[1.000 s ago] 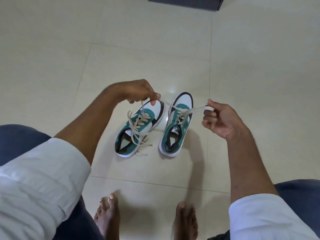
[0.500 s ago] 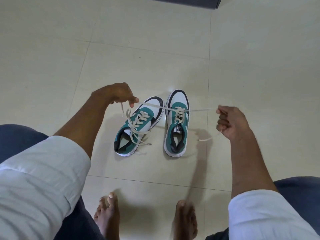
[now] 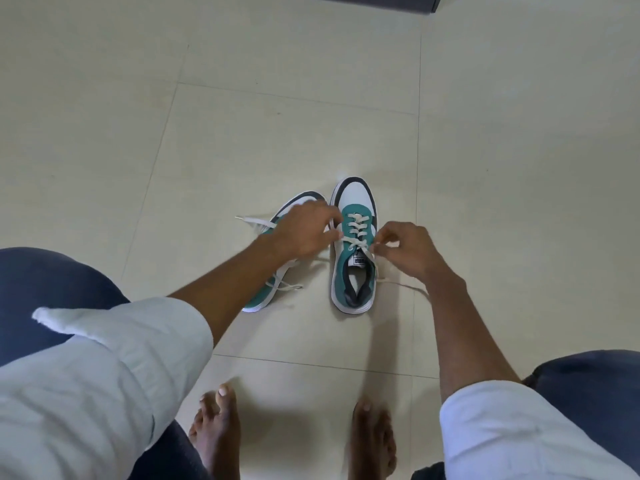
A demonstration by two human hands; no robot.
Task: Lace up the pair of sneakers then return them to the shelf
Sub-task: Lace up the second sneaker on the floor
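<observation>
Here, both sneakers sit on the pale tiled floor (image 3: 311, 98), toes pointing away from the person. Right sneaker (image 3: 354, 271): upright, teal with white toe and dark trim, cream lace (image 3: 356, 225) crossed through its eyelets. Left hand (image 3: 304, 230) pinches the lace at the shoe's left edge, near the upper eyelets; right hand (image 3: 405, 251) pinches the other strand at the right edge. A loose tail of that lace trails across the floor on the right, passing under the right wrist. Left sneaker (image 3: 266, 292): just beside the first, angled, mostly hidden beneath the left hand and forearm; its own lace ends lie loose on the tiles. Rolled white sleeves (image 3: 156, 327), dark trousers, two bare feet (image 3: 218, 431) at bottom edge.
</observation>
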